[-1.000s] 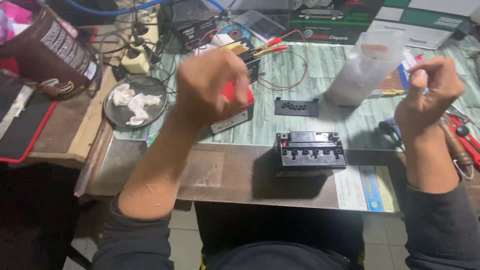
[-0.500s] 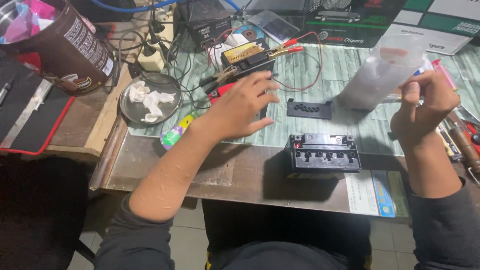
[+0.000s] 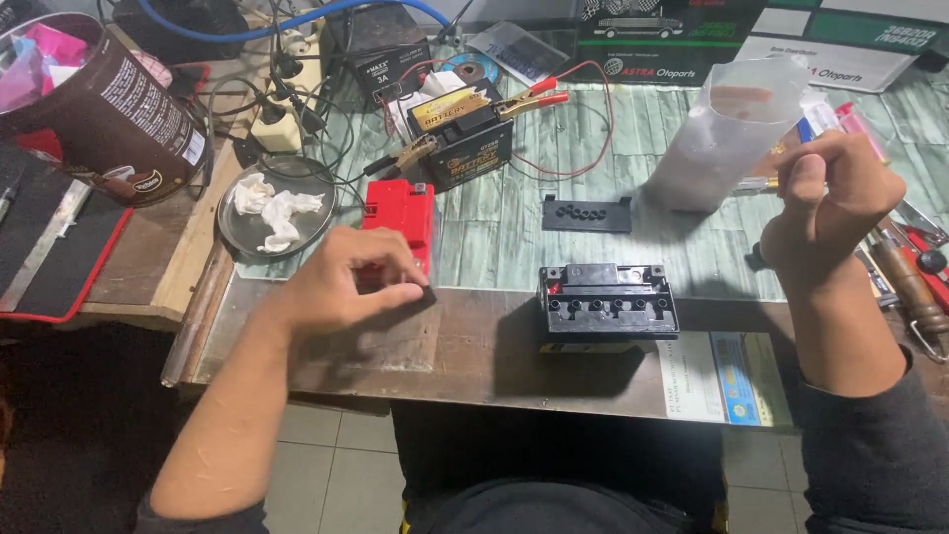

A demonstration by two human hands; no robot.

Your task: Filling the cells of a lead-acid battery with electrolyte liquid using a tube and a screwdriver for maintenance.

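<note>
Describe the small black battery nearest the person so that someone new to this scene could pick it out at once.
Start at the workbench front edge, between the two hands. The small black battery sits there by itself, its top showing a row of open round holes. Unlike the other battery farther back, no clips or wires are attached to it.

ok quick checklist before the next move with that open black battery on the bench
1. Black battery upright, filler holes exposed: ok.
2. Black cap strip off and lying behind the battery: ok.
3. Left hand away from the open cells, fingertips on the bench by the red battery: ok.
4. Right hand raised and closed beside the translucent plastic container; what it grips: cannot tell.
5. Liquid level in the cells: cannot tell.
</note>
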